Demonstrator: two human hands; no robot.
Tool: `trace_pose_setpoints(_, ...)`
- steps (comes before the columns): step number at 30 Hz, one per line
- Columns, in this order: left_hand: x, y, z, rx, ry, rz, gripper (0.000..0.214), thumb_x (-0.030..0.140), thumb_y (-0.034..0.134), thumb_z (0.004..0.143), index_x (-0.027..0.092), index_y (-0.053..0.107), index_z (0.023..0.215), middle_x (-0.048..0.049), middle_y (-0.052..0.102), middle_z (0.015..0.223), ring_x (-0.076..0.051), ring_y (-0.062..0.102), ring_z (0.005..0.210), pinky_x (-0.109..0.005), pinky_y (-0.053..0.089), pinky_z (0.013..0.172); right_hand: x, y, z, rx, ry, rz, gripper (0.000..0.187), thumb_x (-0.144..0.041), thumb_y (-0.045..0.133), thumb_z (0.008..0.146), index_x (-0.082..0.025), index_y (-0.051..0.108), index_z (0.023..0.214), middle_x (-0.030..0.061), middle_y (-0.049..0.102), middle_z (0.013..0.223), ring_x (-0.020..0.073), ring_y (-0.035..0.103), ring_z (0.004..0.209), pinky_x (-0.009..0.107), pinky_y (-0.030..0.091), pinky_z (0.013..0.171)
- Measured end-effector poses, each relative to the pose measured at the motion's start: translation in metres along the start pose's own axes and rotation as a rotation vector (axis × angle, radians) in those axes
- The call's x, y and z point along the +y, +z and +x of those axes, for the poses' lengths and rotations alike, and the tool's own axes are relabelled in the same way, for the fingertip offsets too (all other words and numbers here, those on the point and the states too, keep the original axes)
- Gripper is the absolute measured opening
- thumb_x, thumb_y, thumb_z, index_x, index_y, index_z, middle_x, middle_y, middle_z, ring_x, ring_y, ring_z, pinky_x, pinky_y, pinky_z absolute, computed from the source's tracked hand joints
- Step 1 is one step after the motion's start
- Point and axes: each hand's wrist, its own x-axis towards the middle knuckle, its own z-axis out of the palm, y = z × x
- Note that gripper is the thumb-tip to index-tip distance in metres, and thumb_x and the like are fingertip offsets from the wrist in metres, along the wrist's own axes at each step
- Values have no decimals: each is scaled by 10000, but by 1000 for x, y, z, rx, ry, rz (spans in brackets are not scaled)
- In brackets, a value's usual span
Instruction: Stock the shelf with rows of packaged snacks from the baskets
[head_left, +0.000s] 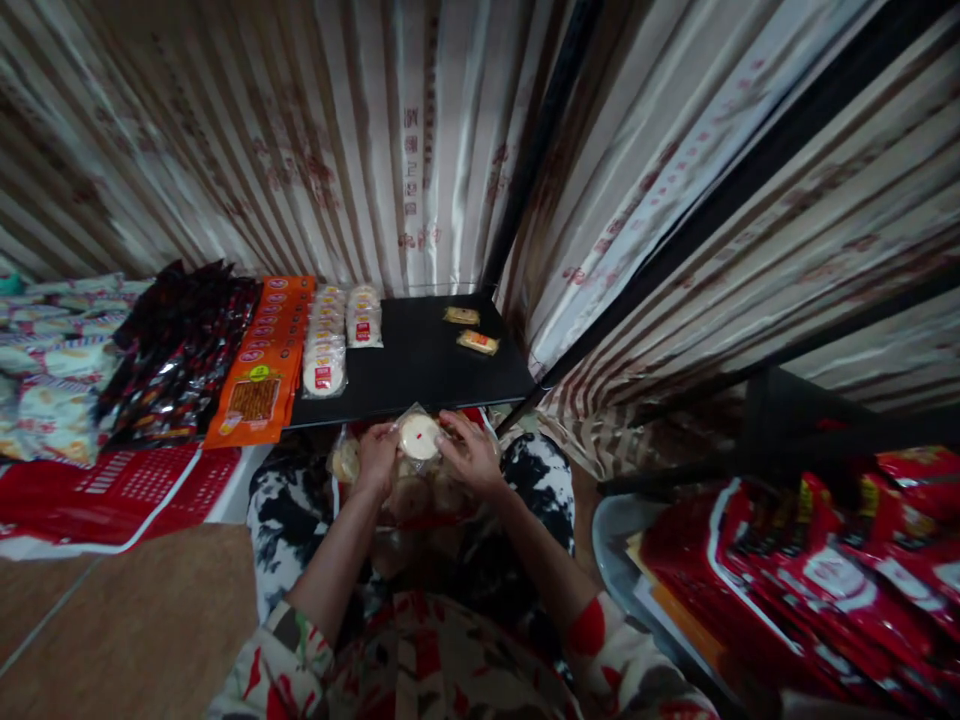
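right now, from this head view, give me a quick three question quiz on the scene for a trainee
1. What is held between the left hand and the right hand? a) a metal spoon; b) a flat round white item in clear plastic; c) a green bottle.
2. True or false: two small yellow wrapped packets lie toward the right end of the black tabletop.
3. Fill in the colour: the flat plastic packaging between the shiny dark plastic packets and the clear-wrapped round white stacks is ____.

Key: 1. b; 2. true; 3. orange.
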Motion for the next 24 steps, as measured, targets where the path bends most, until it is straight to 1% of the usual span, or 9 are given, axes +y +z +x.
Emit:
trace_pose_setpoints(3,17,-3,4,-17,-43,-75,107,142,573,627,144,555,733,30,573,605,-63,526,494,-171,411,484,-15,-1,6,-161,-256,-82,641,-465,621,758,-239,438,1328,92,445,1376,261,381,1268,449,316,1040)
trace_pose_setpoints(5,27,-6,7,-40,-73,-107,106,128,579,627,142,548,727,37,562,580,-56,520,485,-172,423,499,-20,0,9,-260,-309,-110,764,-493,657,717,-217,376,1371,106,413,1398,271,348,1289,451,311,1045)
trace_pose_setpoints(6,30,-8,9,-52,-90,-118,105,120,585,624,139,544,719,37,557,569,-55,519,481,-174,429,505,-21,2,11,-269,-307,-117,749,-482,646,733,-206,373,1374,111,424,1389,268,355,1285,444,315,1044)
trace_pose_setpoints(8,37,-12,12,-83,-117,-136,111,110,607,616,131,541,704,31,558,562,-52,519,476,-176,437,513,-21,7,14,-224,-276,-107,566,-411,563,818,-206,438,1330,104,490,1332,241,415,1243,420,338,1031)
trace_pose_setpoints(11,47,-19,15,-146,-121,-167,142,170,664,624,121,571,720,11,579,592,-59,543,506,-182,453,538,-25,16,19,-107,-201,-34,348,-324,454,883,-220,566,1195,80,607,1180,208,537,1102,381,397,969)
trace_pose_setpoints(14,54,-23,16,-206,-44,-176,275,348,687,653,118,613,784,-23,612,677,-76,570,571,-177,444,537,-33,22,25,20,-36,124,321,-349,454,874,-214,610,1120,66,661,1055,204,600,969,347,449,874)
trace_pose_setpoints(17,52,-23,16,-120,90,-52,389,439,672,655,126,622,880,-39,624,777,-81,555,608,-164,397,500,-40,28,32,109,192,415,344,-415,485,838,-194,627,1060,43,682,911,183,621,820,300,484,746)
trace_pose_setpoints(19,46,-21,16,-55,122,64,443,416,696,636,137,605,969,-47,626,839,-93,560,648,-177,409,527,-42,32,37,139,326,613,371,-461,534,788,-184,629,1016,32,678,840,165,611,720,276,484,661)
trace_pose_setpoints(24,29,-13,16,-140,83,147,520,389,642,713,144,518,1154,-107,622,1007,-143,603,749,-263,479,639,-40,34,41,94,447,874,396,-513,573,742,-196,618,975,25,667,780,152,592,658,248,455,581)
